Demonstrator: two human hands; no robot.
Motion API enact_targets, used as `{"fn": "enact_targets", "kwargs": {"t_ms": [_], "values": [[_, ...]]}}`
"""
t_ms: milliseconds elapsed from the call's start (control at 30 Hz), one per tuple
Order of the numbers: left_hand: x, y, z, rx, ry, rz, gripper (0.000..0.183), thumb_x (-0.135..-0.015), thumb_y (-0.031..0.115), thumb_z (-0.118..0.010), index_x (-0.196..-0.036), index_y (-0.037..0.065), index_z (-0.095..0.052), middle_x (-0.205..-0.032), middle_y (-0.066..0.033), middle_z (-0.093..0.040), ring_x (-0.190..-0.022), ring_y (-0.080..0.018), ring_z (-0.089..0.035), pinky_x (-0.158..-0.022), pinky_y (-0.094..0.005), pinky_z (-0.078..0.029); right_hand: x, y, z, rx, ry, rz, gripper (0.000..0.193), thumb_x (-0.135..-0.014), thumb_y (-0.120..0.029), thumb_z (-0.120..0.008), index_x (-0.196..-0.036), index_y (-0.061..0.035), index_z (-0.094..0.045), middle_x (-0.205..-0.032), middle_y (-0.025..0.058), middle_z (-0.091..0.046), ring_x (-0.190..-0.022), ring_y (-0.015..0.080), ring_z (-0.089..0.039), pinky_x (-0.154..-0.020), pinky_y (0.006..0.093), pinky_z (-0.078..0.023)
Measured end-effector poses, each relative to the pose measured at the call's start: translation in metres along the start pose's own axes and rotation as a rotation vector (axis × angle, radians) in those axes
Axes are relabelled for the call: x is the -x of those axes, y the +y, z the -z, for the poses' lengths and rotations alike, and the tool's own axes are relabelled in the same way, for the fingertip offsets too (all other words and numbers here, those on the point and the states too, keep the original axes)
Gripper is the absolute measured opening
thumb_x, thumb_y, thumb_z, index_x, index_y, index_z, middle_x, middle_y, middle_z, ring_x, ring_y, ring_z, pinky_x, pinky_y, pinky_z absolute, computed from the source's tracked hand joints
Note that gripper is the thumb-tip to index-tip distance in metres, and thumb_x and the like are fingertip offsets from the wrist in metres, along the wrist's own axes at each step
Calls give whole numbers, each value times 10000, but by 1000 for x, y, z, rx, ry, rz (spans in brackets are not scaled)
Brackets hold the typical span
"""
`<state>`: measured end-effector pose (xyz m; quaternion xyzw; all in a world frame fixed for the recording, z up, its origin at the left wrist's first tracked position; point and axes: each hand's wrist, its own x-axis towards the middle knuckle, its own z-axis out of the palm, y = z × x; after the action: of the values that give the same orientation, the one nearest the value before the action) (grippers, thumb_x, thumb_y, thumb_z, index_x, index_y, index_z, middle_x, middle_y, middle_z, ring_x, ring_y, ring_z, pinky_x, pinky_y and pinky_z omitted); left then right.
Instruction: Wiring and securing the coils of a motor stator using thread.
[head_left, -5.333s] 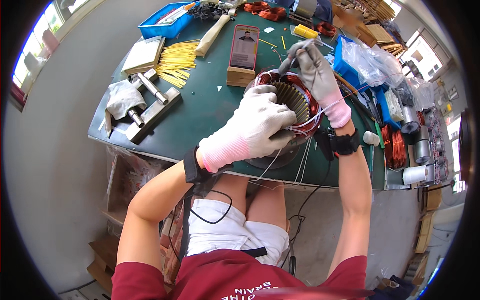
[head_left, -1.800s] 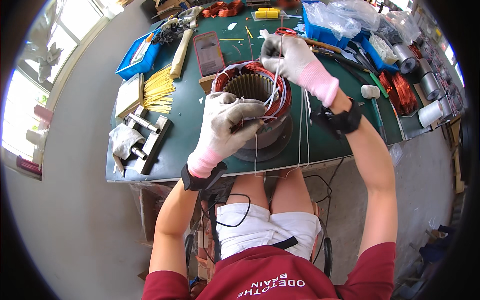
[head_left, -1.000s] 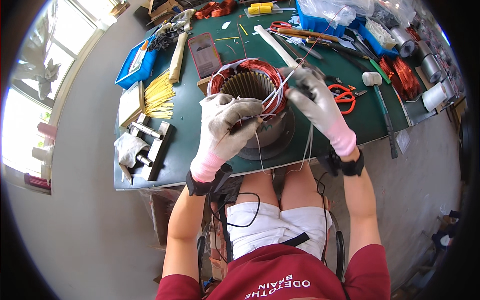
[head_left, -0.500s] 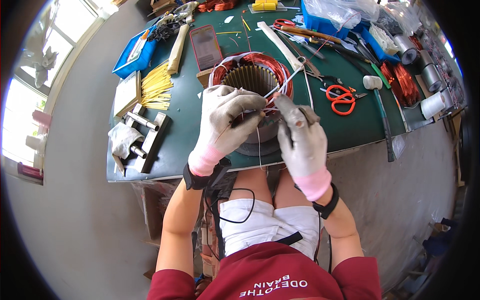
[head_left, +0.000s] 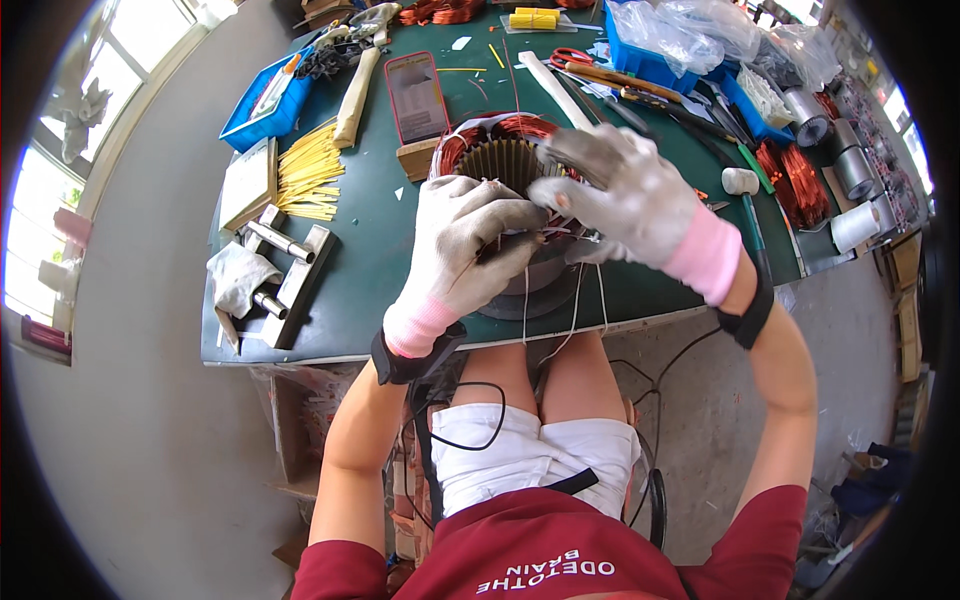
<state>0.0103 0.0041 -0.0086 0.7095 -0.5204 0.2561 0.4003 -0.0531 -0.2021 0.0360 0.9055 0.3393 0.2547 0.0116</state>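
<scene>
A motor stator (head_left: 497,165) with a slotted inner bore stands at the table's near edge. Red copper windings (head_left: 524,127) ring its top. My left hand (head_left: 475,235), in a white glove with a pink cuff, is closed in a pinch at the near rim. A white cord (head_left: 575,300) passes by its fingertips, and several cord lengths hang down the stator's front. My right hand (head_left: 630,195), gloved alike, hovers over the stator's right side, motion-blurred. Its fingers partly cover the windings; whether they hold anything is unclear.
Behind the stator, a phone (head_left: 415,100) leans on a wooden block (head_left: 418,158). Yellow strips (head_left: 308,172) and metal fixtures (head_left: 300,290) lie left. On the right are a white-headed mallet (head_left: 740,182), copper coils (head_left: 800,185), thread spools (head_left: 857,228) and blue bins (head_left: 640,62).
My right hand has moved up and to the right, covering the orange scissors. More white cord now hangs at the stator's front. My left hand keeps its pinch, almost in place.
</scene>
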Motion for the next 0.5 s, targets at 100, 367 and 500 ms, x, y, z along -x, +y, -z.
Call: {"fn": "enact_targets", "kwargs": {"t_ms": [100,367,500], "values": [[-1,0,-4,9,3,-3,192,-649,78,-727,-822,140,-671,-767,7,-621,-726,-207,-574,-760,-358,-404,-23,17,-12,111,-45,138,610,-511,-393,-831,-1016,-104,-648,-1202,117,-583,-1120,322,-529,-872,423,-494],[-2,0,0,25,20,-41,230,-623,75,-739,-831,149,-676,-744,-1,-598,-699,-216,-573,-699,-357,-411,-60,49,-8,-739,-730,86,367,-734,-333,-582,-852,9,-647,-821,133,-622,-898,269,-559,-826,362,-408],[-4,0,-4,43,21,-50,245,-607,66,-743,-829,149,-681,-745,-4,-591,-686,-219,-575,-681,-357,-414,-81,63,-14,-527,-907,231,254,-820,-115,-535,-1007,3,-660,-922,152,-628,-922,308,-578,-853,361,-464]]}}
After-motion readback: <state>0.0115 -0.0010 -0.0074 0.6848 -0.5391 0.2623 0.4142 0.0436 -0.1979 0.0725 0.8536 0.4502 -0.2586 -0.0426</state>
